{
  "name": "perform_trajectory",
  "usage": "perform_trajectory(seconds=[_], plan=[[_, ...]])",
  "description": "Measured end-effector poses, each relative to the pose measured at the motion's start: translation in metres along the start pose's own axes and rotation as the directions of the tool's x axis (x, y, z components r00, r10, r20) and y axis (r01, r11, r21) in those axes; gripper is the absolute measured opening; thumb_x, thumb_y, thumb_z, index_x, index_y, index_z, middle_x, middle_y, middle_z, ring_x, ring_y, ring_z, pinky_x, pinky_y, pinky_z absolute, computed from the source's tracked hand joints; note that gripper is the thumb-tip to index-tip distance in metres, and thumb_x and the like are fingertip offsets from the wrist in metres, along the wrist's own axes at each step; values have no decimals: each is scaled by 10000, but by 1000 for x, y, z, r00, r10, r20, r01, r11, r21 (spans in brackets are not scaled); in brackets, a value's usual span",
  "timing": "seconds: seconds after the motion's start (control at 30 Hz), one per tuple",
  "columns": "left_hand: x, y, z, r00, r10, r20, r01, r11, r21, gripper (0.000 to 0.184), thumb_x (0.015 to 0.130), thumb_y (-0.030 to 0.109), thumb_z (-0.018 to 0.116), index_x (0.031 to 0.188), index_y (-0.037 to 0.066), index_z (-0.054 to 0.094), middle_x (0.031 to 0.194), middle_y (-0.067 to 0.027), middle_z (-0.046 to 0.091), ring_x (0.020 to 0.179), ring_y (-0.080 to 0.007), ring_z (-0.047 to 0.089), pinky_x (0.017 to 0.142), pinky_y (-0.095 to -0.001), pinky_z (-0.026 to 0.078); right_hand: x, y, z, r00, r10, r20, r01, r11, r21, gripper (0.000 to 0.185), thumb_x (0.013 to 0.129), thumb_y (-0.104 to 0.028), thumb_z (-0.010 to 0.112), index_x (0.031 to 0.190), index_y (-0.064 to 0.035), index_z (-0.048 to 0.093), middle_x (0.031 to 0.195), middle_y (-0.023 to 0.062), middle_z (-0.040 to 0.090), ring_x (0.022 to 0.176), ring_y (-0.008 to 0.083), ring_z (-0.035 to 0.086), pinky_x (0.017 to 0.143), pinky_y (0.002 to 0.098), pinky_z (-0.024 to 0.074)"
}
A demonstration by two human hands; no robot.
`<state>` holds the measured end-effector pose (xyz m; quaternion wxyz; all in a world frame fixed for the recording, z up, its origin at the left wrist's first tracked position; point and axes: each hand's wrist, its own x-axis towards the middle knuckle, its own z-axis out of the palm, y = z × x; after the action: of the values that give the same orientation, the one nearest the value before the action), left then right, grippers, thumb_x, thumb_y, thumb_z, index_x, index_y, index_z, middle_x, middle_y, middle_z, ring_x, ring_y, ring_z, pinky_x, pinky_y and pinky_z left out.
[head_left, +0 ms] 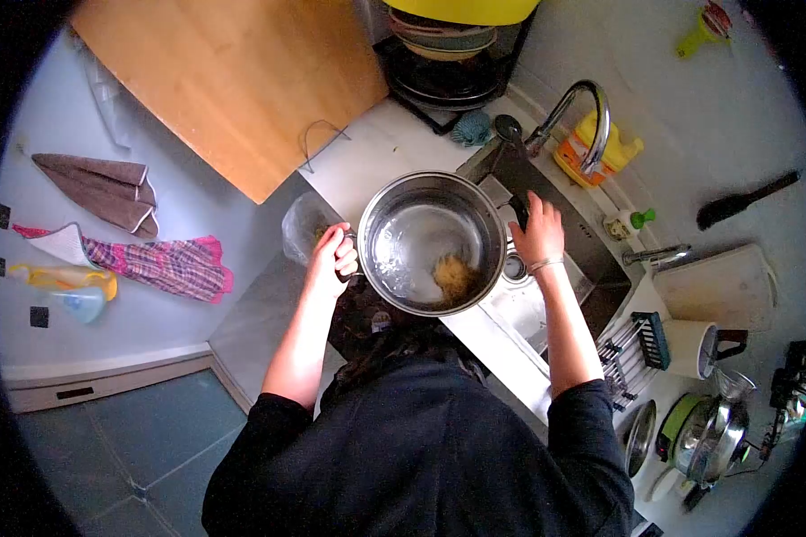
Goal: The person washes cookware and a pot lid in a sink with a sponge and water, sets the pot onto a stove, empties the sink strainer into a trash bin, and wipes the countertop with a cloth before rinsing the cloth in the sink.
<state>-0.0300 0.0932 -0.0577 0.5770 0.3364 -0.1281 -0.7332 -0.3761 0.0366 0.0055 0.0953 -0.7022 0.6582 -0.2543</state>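
A large stainless steel pot (pixel 434 210) is in front of me, tilted so that its inside faces me. A tan, fibrous clump (pixel 455 277) lies low in it; I cannot make out its kind. My left hand (pixel 334 255) is closed around the pot's left handle. To the pot's right, my right hand (pixel 539 234) is over the sink (pixel 582 237) with its fingers apart. Something dark shows between its thumb and fingers, and whether they touch it is unclear.
A curved faucet (pixel 600 107) rises behind the sink beside a yellow bottle (pixel 591 148). A blue-green scrubber (pixel 472 128) lies on the white counter (pixel 358 170). Stacked pans (pixel 443 80) stand at the back. A dish rack (pixel 631 353) is at right, a wooden panel (pixel 233 80) at upper left.
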Motion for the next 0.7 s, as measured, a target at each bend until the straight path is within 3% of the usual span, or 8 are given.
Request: perform_trajectory(seconds=[0.03, 0.13, 0.23, 0.33, 0.37, 0.53, 0.57, 0.7], plan=[[-1, 1, 1, 1000, 5, -19, -5, 1000, 19, 151, 900, 217, 428, 971, 112, 510, 549, 41, 337, 392, -37, 289, 325, -171, 239, 0, -19, -3, 955, -228, -189, 180, 953, -243, 292, 671, -108, 603, 953, -51, 550, 927, 146, 552, 859, 302, 536, 717, 384, 448], [-2, 1, 2, 999, 6, -44, -5, 1000, 24, 138, 899, 222, 430, 931, 110, 505, 529, 43, 334, 378, -37, 277, 318, -176, 233, 0, -50, 30, 847, -397, 352, 393, 915, 88, 331, 661, -58, 555, 987, -116, 561, 938, 138, 535, 864, 308, 542, 734, 399, 461], [-1, -1, -3, 996, 14, -85, -13, 1000, 17, 119, 894, 218, 443, 912, 116, 501, 528, 45, 345, 372, -38, 285, 313, -180, 235, -12, -54, 114, 348, -76, 934, 576, 804, -149, 254, 744, -175, 523, 947, -44, 600, 1020, 151, 583, 948, 303, 557, 776, 380, 462], [-3, -4, 1, 987, 41, -157, -37, 999, 31, 97, 887, 221, 463, 884, 131, 496, 520, 50, 352, 359, -40, 282, 301, -185, 225, -45, -43, 148, 128, -78, 989, 829, 555, -64, 259, 727, -157, 566, 949, -43, 635, 949, 140, 621, 908, 291, 587, 809, 374, 457], [-3, -4, 3, 981, 47, -189, -41, 998, 37, 93, 886, 222, 467, 880, 133, 495, 519, 51, 354, 358, -40, 283, 298, -185, 223, -45, -55, 150, 70, -29, 997, 716, 698, -30, 242, 708, -145, 572, 920, -51, 642, 939, 142, 622, 913, 293, 583, 802, 370, 457], [-3, -2, 6, 981, 45, -191, -36, 998, 49, 90, 882, 224, 481, 869, 135, 477, 514, 54, 335, 357, -44, 274, 295, -193, 216, -47, -129, 215, 444, -300, 844, 597, 801, -29, 221, 782, -120, 461, 906, -31, 621, 976, 199, 586, 875, 307, 595, 748, 380, 489], [-4, 0, 6, 981, 37, -190, -23, 997, 75, 96, 883, 228, 481, 871, 133, 472, 515, 55, 330, 358, -43, 272, 298, -194, 215, -41, -134, 213, 634, -173, 754, 407, 903, -135, 228, 796, -131, 448, 929, -33, 605, 1026, 204, 544, 893, 332, 583, 762, 400, 485], [-5, 0, 6, 983, 32, -181, -12, 994, 110, 113, 885, 239, 479, 883, 128, 459, 517, 58, 318, 363, -42, 268, 307, -196, 216, 22, -75, 228, 781, -136, 609, 446, 804, -393, 204, 814, -169, 452, 916, -64, 595, 1054, 97, 494, 1005, 269, 498, 745, 369, 490]])
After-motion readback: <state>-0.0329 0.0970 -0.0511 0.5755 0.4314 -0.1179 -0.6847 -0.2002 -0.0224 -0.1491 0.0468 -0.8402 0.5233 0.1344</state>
